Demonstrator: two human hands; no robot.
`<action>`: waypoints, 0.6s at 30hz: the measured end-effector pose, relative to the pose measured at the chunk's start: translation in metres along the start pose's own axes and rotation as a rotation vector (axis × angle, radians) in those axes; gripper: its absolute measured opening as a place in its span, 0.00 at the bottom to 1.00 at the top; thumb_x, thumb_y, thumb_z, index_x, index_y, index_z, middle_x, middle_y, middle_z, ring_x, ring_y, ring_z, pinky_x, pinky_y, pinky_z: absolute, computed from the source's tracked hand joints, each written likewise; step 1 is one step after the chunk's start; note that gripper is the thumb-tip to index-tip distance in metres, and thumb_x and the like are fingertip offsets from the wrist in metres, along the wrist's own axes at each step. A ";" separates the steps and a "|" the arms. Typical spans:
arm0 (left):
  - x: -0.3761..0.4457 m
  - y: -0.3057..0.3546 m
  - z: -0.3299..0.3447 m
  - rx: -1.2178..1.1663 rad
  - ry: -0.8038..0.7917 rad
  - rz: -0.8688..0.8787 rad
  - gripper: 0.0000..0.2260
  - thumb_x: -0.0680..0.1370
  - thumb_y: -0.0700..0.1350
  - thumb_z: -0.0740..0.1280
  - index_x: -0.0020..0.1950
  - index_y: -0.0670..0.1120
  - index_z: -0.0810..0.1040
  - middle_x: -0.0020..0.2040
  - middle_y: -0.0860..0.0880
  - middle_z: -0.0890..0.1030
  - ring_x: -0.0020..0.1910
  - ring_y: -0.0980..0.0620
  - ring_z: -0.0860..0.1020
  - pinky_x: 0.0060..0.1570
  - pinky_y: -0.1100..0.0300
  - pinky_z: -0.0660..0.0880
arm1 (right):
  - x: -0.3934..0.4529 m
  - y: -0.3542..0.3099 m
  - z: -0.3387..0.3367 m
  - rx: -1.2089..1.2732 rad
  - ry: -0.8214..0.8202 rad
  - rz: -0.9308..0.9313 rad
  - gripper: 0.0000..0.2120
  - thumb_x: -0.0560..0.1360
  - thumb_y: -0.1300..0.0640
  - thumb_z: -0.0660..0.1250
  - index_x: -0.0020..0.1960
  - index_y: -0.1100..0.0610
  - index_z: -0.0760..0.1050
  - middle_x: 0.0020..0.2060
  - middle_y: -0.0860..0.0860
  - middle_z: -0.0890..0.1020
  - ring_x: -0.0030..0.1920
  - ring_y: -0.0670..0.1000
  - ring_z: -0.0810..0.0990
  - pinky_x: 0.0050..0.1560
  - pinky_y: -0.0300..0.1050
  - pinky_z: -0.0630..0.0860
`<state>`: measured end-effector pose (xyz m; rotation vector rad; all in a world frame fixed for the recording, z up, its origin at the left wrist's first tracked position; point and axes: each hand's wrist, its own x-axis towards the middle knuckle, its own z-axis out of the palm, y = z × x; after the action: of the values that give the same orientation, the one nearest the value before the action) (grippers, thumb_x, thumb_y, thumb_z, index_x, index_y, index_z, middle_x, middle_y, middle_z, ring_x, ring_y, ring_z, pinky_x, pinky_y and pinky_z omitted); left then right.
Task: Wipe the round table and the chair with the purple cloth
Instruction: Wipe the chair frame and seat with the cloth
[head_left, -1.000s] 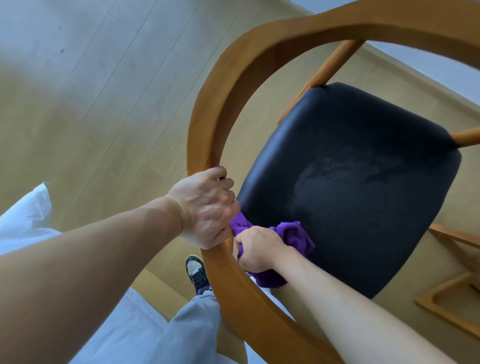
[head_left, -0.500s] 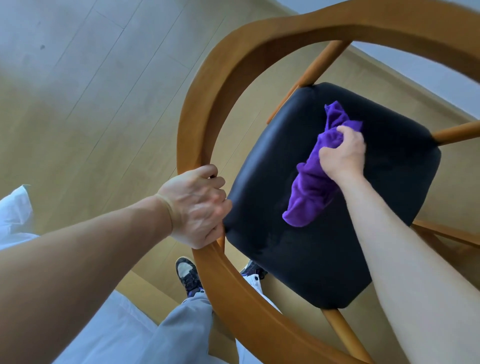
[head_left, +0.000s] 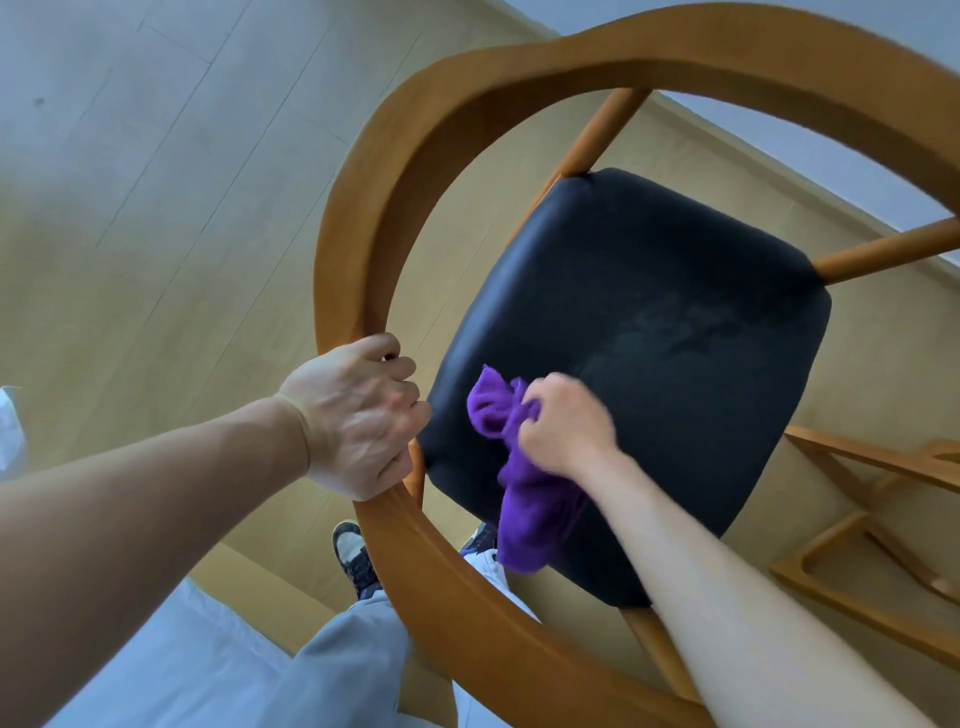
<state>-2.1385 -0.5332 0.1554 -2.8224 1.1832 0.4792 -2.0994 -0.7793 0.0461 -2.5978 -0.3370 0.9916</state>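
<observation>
Item 1. Wooden floor (head_left: 156, 260): pale planks, lay to the left of and beneath everything else.

Item 2. Left hand (head_left: 358, 415): fingers were curled over the curved wooden backrest rail (head_left: 363, 218) of the chair, gripping it from the outer side, with the fingertips wrapped to the inner face just beside the seat edge. The rail swept up and over from those fingers in a wide arc and ran down below the palm toward the bottom of the view.

Item 3. Shoe (head_left: 353, 556) and grey trouser leg (head_left: 353, 660): showed below the left hand, outside the rail.

Item 4. Purple cloth (head_left: 524, 509): bunched, lay on the near left corner of the seat. One crumpled end stuck out just left of the right fingers; the longer part trailed down under the wrist and hung over the seat's near edge.

Item 5. Right hand (head_left: 566, 421): fingers were curled tight round the cloth, knuckles up, pressing it to the seat. The hand was motion-blurred, so single fingertips could not be told apart.

Item 6. Black padded seat (head_left: 675, 312): spread up and right from the right fingers, with a faint dull patch near its middle.

Item 7. Wooden frame pieces (head_left: 857, 587): lay on the floor at far right, well apart from both hands.
</observation>
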 end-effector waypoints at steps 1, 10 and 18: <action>0.000 0.000 0.000 -0.008 -0.002 0.004 0.11 0.71 0.48 0.59 0.30 0.47 0.68 0.25 0.48 0.71 0.28 0.44 0.67 0.47 0.50 0.68 | 0.009 0.013 -0.012 0.013 0.174 0.037 0.11 0.70 0.55 0.59 0.43 0.56 0.79 0.47 0.57 0.80 0.51 0.62 0.78 0.47 0.50 0.77; 0.001 0.000 -0.003 -0.011 -0.005 0.004 0.11 0.71 0.48 0.59 0.30 0.47 0.66 0.25 0.48 0.71 0.28 0.44 0.68 0.47 0.49 0.70 | 0.032 0.032 -0.024 0.185 0.303 0.358 0.15 0.71 0.56 0.64 0.56 0.56 0.82 0.58 0.58 0.79 0.60 0.64 0.76 0.62 0.51 0.74; 0.002 0.001 -0.003 0.007 -0.009 -0.005 0.13 0.72 0.49 0.58 0.29 0.47 0.67 0.26 0.49 0.70 0.27 0.45 0.68 0.45 0.50 0.69 | -0.069 -0.004 0.054 -0.240 -0.428 -0.171 0.04 0.72 0.56 0.61 0.45 0.55 0.74 0.45 0.50 0.73 0.58 0.56 0.73 0.49 0.48 0.69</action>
<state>-2.1370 -0.5357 0.1577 -2.8136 1.1737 0.4861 -2.1873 -0.7863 0.0512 -2.4813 -0.8143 1.5199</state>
